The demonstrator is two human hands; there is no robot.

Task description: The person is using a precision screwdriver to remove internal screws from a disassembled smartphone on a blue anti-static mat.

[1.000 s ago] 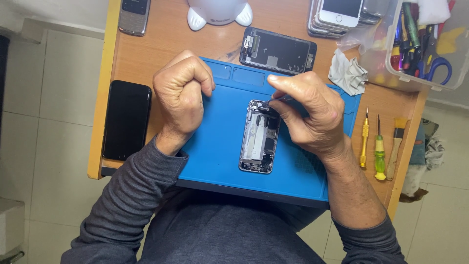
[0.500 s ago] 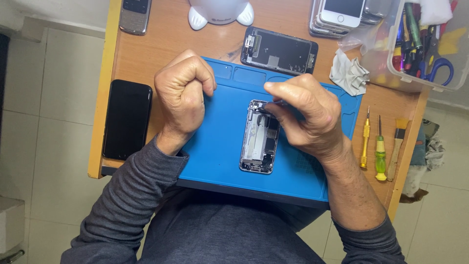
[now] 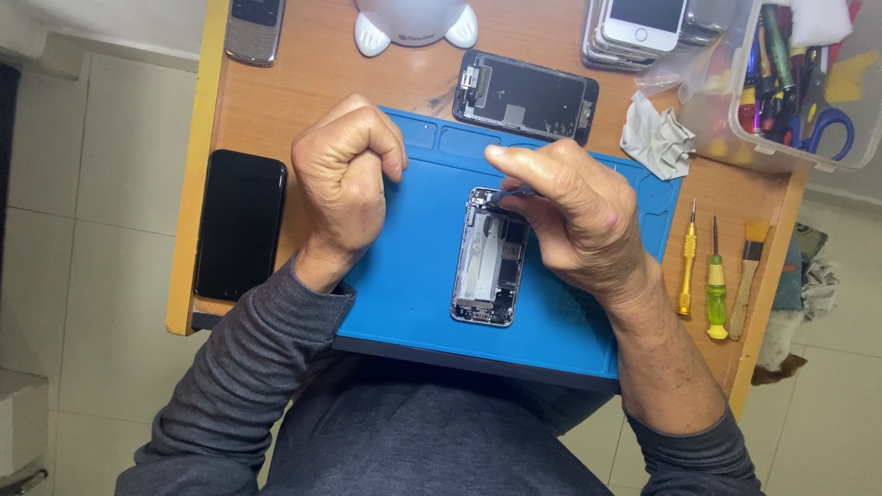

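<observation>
In the head view, a thin dark tool (image 3: 511,194) is pinched by the right hand (image 3: 574,220) over the opened phone (image 3: 491,257) just beneath it, the left hand (image 3: 344,179) is clenched empty beside, and light, steady pressure seems advisable.

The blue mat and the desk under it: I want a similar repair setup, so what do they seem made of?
The blue mat looks like soft rubber or silicone: matte, with moulded compartments along its far edge. The desk looks like wood or wood-look laminate: orange-brown with faint grain and a lighter edge strip. Which one cannot be told.
</observation>
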